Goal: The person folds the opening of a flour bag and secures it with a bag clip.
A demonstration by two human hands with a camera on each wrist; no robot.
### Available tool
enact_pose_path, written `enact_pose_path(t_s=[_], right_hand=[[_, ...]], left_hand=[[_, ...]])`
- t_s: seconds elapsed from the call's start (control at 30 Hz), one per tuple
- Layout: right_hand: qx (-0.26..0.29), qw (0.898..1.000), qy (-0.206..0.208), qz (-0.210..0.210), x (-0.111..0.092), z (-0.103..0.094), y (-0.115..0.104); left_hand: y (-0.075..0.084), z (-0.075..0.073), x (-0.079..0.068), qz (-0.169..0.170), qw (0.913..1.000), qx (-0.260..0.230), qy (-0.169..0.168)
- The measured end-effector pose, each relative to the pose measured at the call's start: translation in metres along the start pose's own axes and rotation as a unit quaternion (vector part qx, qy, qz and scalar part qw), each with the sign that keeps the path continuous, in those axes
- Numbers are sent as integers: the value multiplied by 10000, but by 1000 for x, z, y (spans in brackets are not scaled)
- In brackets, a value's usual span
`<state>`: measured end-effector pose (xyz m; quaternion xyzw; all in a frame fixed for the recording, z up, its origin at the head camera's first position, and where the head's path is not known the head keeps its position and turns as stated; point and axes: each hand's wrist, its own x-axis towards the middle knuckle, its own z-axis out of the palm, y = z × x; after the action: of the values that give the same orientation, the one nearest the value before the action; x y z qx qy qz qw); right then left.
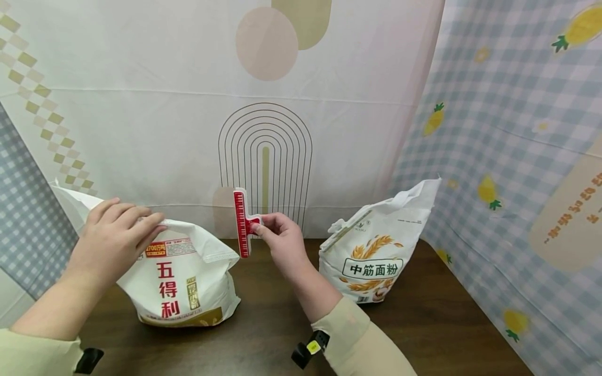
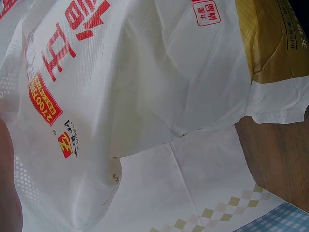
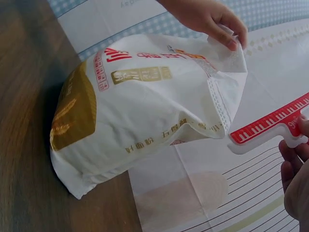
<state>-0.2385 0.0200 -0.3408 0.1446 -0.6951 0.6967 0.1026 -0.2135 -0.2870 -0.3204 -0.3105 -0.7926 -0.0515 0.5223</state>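
Note:
A white flour bag (image 1: 213, 282) with red characters and a gold base stands upright on the left, its upper edge partly folded. My left hand (image 1: 113, 235) grips that upper edge, thumb on one side and fingers on the other, as the right wrist view shows. Between the two bags, my right hand (image 1: 287, 245) pinches a red and white bag clip (image 1: 241, 224) by its short handle. The clip's long toothed bar is held up beside the bag, apart from it. In the left wrist view the flour bag (image 2: 149, 72) fills most of the picture.
A second white flour bag (image 1: 371, 256) with wheat ears and a green-framed label stands at the right, its top folded over. Both bags stand on a dark wooden table (image 1: 263, 324). A patterned cloth (image 1: 352, 146) hangs behind, with checked cloth (image 1: 470, 115) at the side.

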Motion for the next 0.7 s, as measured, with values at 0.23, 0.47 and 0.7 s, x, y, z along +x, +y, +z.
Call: enact_pose_path(t_s=[0.23,0.47,0.7], right_hand=[[471,9988,101,83,4,5,6],[551,9984,73,63,1,11,9],[552,9982,-173,-137,-2,19,13]], left_hand=[[1,0,1,-2,10000,2,18],[0,0,1,-25,10000,3,14],[-1,1,2,-2,10000,17,16]])
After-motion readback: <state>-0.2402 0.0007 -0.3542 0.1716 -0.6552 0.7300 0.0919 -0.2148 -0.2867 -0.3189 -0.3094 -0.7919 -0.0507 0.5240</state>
